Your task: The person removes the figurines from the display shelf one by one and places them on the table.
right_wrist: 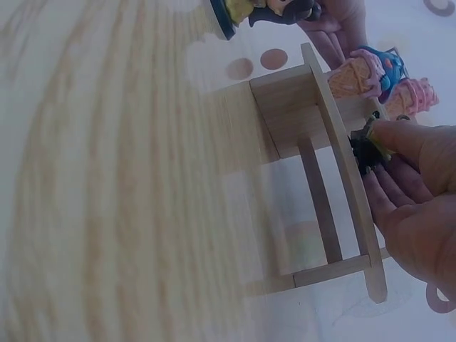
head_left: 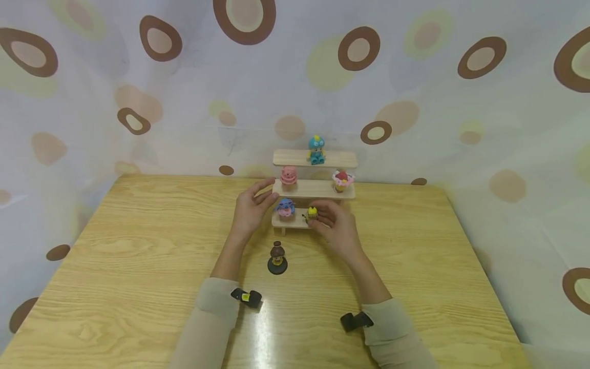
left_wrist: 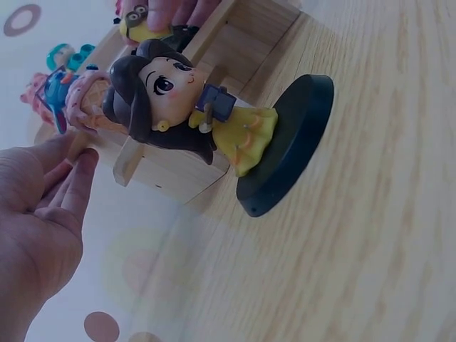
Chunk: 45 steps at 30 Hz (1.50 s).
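A three-tier wooden display shelf (head_left: 314, 189) stands at the back of the table. My left hand (head_left: 251, 209) grips the left end of its middle tier, thumb and fingers on the board's edge. With the fingers of my right hand (head_left: 340, 228) I pinch a small yellow minion figurine (left_wrist: 139, 27) at the lowest tier; its dark base is right at the board. Left of it on that tier is a blue figurine on a pink ice cream cone (head_left: 286, 207). In front of the shelf, a brown-haired doll figurine (left_wrist: 171, 92) in a yellow dress stands upright on a round black base.
The middle tier bears a pink cone figurine (head_left: 289, 176) on the left and a pink-and-white one with a red top (head_left: 342, 180) on the right. A teal-capped figurine (head_left: 316, 151) sits on the top tier. A patterned curtain (head_left: 193, 92) hangs behind the wooden table (head_left: 152, 266).
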{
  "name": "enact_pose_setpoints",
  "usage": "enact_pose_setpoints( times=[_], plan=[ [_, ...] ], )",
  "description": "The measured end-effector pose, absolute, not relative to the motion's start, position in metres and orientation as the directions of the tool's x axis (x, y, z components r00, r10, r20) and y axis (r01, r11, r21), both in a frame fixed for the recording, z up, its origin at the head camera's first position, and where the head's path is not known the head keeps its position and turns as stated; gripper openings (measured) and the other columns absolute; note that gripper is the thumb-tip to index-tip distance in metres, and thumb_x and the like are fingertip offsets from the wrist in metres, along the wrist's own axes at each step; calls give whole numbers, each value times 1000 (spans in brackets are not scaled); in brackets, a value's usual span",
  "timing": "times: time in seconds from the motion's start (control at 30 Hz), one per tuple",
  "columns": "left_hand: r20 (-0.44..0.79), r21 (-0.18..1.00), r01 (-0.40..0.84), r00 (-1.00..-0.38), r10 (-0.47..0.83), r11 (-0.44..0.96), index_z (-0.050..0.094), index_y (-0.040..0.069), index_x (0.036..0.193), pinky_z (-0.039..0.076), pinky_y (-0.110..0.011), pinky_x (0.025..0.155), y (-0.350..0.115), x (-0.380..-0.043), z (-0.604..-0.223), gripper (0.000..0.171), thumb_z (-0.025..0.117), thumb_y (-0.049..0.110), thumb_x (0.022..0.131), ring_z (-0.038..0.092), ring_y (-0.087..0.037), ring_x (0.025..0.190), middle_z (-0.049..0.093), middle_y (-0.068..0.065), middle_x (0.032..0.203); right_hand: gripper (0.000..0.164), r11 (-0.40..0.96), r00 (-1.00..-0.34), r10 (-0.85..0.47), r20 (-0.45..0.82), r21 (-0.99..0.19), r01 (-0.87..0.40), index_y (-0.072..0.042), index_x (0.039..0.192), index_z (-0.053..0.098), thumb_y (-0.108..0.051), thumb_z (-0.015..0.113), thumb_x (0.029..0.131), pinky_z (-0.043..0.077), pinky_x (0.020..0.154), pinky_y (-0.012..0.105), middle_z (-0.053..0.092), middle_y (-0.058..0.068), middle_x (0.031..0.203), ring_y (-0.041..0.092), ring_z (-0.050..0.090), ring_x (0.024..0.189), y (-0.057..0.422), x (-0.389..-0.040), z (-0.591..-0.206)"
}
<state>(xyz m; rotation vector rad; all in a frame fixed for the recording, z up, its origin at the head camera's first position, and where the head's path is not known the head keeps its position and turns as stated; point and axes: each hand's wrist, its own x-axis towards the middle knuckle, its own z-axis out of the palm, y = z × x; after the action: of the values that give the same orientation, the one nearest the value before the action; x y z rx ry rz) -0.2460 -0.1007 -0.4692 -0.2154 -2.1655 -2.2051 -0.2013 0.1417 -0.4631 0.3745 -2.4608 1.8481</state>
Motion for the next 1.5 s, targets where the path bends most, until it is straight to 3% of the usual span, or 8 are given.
enact_pose_setpoints(
  times=[1.5],
  plan=[
    [143, 989, 145, -988, 66, 25, 63, 7, 144, 58, -27, 103, -102, -246, -472, 46, 74, 11, 100, 63, -30, 134, 58, -8, 152, 33, 308, -957, -244, 155, -924, -228, -2, 117, 70, 7, 83, 88, 63, 95, 29, 72, 15, 118, 33, 73, 110, 149, -189, -438]
  ],
)
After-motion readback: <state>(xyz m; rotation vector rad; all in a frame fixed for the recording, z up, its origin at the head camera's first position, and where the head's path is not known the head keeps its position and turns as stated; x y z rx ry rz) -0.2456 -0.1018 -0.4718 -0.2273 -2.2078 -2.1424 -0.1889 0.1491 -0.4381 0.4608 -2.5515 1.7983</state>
